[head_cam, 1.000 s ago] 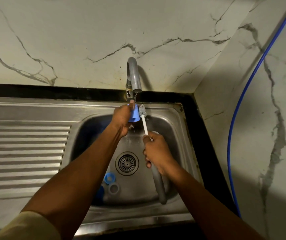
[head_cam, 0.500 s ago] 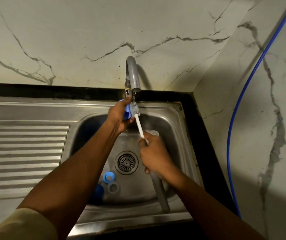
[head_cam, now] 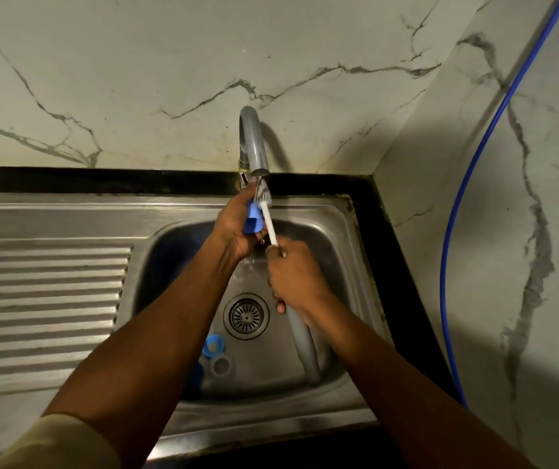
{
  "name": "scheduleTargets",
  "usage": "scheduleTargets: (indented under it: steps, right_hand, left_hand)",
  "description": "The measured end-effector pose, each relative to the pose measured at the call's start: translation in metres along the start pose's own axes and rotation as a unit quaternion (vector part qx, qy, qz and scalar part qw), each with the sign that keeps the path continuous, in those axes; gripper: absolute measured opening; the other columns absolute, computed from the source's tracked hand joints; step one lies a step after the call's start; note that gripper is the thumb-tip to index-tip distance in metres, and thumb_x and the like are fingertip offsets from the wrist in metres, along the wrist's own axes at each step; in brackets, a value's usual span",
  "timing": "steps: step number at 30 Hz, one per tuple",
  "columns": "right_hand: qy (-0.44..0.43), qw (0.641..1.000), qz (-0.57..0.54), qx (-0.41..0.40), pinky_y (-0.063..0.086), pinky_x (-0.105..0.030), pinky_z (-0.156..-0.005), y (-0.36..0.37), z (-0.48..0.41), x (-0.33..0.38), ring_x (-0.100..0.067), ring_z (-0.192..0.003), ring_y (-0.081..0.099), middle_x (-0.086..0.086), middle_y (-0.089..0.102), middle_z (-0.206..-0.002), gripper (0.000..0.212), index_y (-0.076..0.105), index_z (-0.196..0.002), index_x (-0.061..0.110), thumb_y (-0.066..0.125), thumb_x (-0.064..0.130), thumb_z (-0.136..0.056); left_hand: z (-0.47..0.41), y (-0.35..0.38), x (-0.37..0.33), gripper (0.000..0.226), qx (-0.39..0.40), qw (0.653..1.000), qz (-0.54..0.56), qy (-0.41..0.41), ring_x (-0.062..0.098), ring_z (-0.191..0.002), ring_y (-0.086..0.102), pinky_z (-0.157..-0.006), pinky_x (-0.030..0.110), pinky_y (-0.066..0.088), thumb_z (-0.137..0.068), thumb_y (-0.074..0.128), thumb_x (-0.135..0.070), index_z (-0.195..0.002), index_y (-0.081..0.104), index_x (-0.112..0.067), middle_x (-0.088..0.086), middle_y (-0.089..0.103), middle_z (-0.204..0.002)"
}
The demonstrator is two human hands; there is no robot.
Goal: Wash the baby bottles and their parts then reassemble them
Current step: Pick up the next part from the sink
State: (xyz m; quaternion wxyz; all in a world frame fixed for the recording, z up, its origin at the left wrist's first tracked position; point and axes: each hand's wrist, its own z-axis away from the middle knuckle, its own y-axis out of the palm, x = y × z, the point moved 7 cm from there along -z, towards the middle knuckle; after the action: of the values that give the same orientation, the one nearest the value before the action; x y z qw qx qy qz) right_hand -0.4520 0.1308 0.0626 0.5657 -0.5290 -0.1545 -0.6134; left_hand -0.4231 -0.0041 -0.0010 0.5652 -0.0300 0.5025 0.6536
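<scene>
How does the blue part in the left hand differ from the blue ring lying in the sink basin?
The blue part is held in the left hand under the tap, against the brush; the blue ring lies loose on the sink floor near the drain. The held part looks taller and edge-on; the ring lies flat, opening up. Both are blue.

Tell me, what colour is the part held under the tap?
Blue. The part in the left hand shows best in the head view.
</scene>
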Motion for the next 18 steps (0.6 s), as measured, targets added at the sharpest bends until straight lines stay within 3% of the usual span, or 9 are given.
scheduleTargets:
  steps: [4, 9, 12, 14, 16, 18]
  right_hand:
    - [0.003, 0.998, 0.046, 0.034, 0.043, -0.023, -0.038, 0.004, 0.024, -0.008, -0.006, -0.040, 0.050, 0.004, 0.051, -0.063, 0.036, 0.049, -0.141, 0.029, 0.039, 0.025, -0.106]
    - [0.027, 1.000, 0.010, -0.006, 0.040, -0.022, -0.037, -0.014, 0.001, -0.010, -0.006, -0.037, 0.046, 0.001, 0.050, -0.066, 0.030, 0.057, -0.130, 0.018, 0.040, 0.020, -0.106]
    - [0.001, 0.998, 0.047, 0.030, 0.041, -0.022, -0.037, -0.007, 0.025, -0.009, -0.004, -0.037, 0.048, 0.002, 0.052, -0.066, 0.027, 0.052, -0.127, 0.035, 0.039, 0.024, -0.107]
    - [-0.012, 0.998, 0.045, 0.029, 0.042, -0.022, -0.036, -0.004, 0.026, -0.009, -0.003, -0.035, 0.049, 0.001, 0.053, -0.068, 0.021, 0.048, -0.115, 0.040, 0.039, 0.023, -0.107]
    - [-0.008, 1.000, 0.011, -0.009, 0.042, -0.023, -0.037, -0.011, 0.007, -0.008, -0.003, -0.035, 0.047, -0.001, 0.052, -0.068, 0.017, 0.052, -0.107, 0.031, 0.039, 0.022, -0.107]
    - [0.006, 1.000, 0.009, -0.010, 0.042, -0.023, -0.037, -0.011, 0.000, -0.008, -0.005, -0.036, 0.047, 0.000, 0.051, -0.066, 0.023, 0.057, -0.120, 0.025, 0.038, 0.022, -0.107]
  left_hand:
    - [-0.001, -0.019, -0.002, 0.027, -0.023, 0.998, 0.050, -0.026, 0.015, -0.068, 0.056, -0.070, 0.029, 0.052, -0.093, 0.067, -0.038, -0.096, 0.064, -0.011, 0.004, 0.059, -0.077]
    - [-0.005, -0.008, 0.004, 0.032, -0.025, 0.999, 0.017, -0.043, 0.019, -0.071, 0.065, -0.059, 0.034, 0.058, -0.101, 0.053, -0.042, -0.093, 0.065, -0.013, 0.005, 0.067, -0.082]
    - [-0.017, -0.023, -0.013, 0.039, -0.086, 0.996, -0.022, -0.009, 0.019, -0.068, 0.064, -0.055, 0.032, 0.056, -0.103, 0.047, -0.046, -0.108, 0.060, -0.009, 0.007, 0.065, -0.081]
    - [-0.019, -0.026, -0.013, 0.040, -0.105, 0.993, -0.059, -0.002, 0.018, -0.062, 0.065, -0.052, 0.030, 0.052, -0.104, 0.044, -0.047, -0.113, 0.058, -0.010, 0.005, 0.068, -0.076]
    - [-0.018, -0.016, -0.001, 0.035, -0.086, 0.995, -0.049, -0.008, 0.016, -0.061, 0.063, -0.053, 0.028, 0.051, -0.105, 0.045, -0.045, -0.106, 0.060, -0.013, 0.003, 0.067, -0.076]
    - [-0.017, -0.010, 0.007, 0.031, -0.063, 0.997, -0.036, -0.009, 0.014, -0.060, 0.059, -0.051, 0.027, 0.049, -0.101, 0.055, -0.043, -0.094, 0.064, -0.014, 0.002, 0.064, -0.076]
